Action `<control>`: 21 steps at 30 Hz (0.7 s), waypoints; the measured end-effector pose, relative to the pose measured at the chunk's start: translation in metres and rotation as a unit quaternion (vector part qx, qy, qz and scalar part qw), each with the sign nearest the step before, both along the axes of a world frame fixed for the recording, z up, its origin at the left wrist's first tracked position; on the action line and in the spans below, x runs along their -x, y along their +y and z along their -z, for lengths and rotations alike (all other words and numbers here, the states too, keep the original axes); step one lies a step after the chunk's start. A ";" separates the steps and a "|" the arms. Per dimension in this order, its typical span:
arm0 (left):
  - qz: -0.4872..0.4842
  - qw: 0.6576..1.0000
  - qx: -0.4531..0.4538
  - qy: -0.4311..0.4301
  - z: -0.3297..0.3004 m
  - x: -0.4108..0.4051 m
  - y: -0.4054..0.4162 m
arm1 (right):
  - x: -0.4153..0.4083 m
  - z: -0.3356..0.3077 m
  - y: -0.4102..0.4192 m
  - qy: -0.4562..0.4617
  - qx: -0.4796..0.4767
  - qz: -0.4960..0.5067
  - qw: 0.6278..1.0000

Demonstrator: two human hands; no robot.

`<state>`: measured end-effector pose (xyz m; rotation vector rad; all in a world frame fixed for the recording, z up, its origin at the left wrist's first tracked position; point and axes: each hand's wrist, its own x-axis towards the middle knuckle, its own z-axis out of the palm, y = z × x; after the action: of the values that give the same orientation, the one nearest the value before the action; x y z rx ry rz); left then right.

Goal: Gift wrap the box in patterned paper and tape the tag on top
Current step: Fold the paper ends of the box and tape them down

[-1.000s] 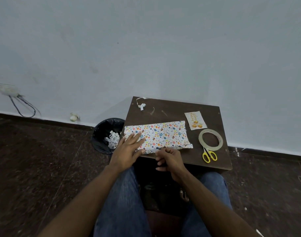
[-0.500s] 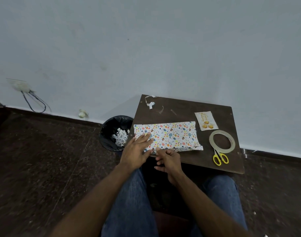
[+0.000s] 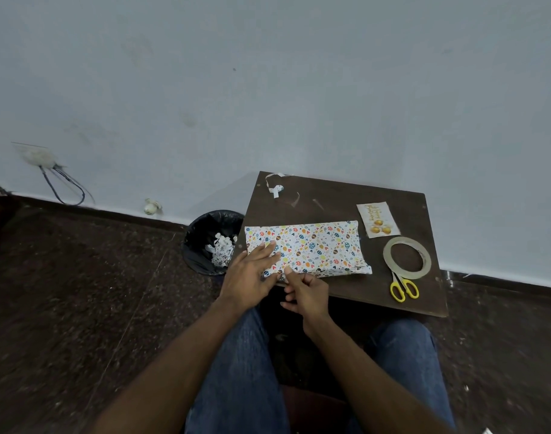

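Dark wooden table [image 3: 336, 195] against pale blue wall [image 3: 267, 73]

Dim, even indoor light, soft shadows, wide-angle bending at edges, slight blur throughout.

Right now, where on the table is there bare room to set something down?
The widest bare patch is the far strip of the table, between the paper scraps and the tag. A narrower strip runs along the near edge, between the wrapped box and the scissors. The right side is crowded with tag, tape roll and scissors.
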<state>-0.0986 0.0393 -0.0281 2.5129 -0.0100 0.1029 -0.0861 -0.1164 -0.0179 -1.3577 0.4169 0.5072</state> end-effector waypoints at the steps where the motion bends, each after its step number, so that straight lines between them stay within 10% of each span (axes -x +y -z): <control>1: 0.000 1.000 0.001 -0.002 0.000 0.000 0.000 | 0.002 0.002 -0.003 -0.014 0.004 -0.012 1.000; 21: 0.012 1.000 0.006 -0.015 0.004 -0.004 0.006 | 0.003 0.024 -0.001 -0.235 0.369 -0.093 0.894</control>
<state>-0.0946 0.0452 -0.0324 2.4993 -0.0520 0.1299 -0.0892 -0.1175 -0.0420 -2.2083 0.0622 0.1459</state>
